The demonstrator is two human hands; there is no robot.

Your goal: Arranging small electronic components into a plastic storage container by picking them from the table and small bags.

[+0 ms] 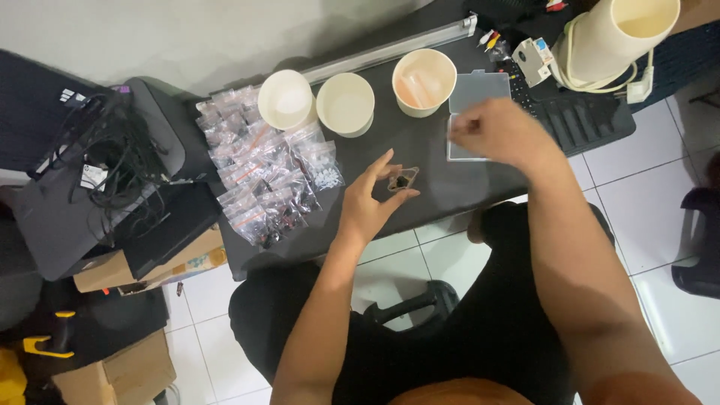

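Observation:
My left hand (373,201) holds a small clear plastic bag (400,181) with dark small parts in it, pinched between thumb and fingertips above the black table (442,187). My right hand (496,131) is loosely closed over the near edge of a flat clear plastic case (478,95); whether it pinches anything is hidden by blur. A heap of small clear zip bags (266,176) with dark and white parts lies to the left of my left hand.
Three cream paper cups (286,98) (345,103) (424,81) stand in a row at the table's far side. A large cream cylinder (622,30) with a coiled cable sits at far right. Black devices and tangled cables (105,161) lie left, cardboard boxes (135,367) below.

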